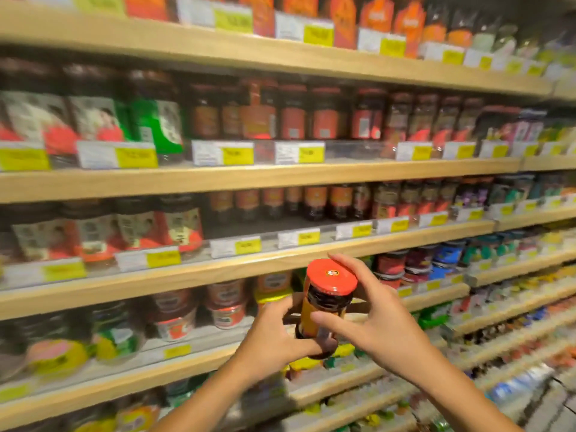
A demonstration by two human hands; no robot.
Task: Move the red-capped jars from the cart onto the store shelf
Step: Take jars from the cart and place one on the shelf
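Before the pale wooden store shelf (249, 179), packed with blurred jars and yellow price tags (240, 152), left hand (274, 335) and right hand (371, 316) both grip the red-capped, orange-labelled glass jar (327, 304).

Open gap on the shelf (311, 241) behind the price tags (298, 237), in front of set-back dark jars (290, 202); tall jars (174, 222) crowd its left, more jars (405, 198) right.
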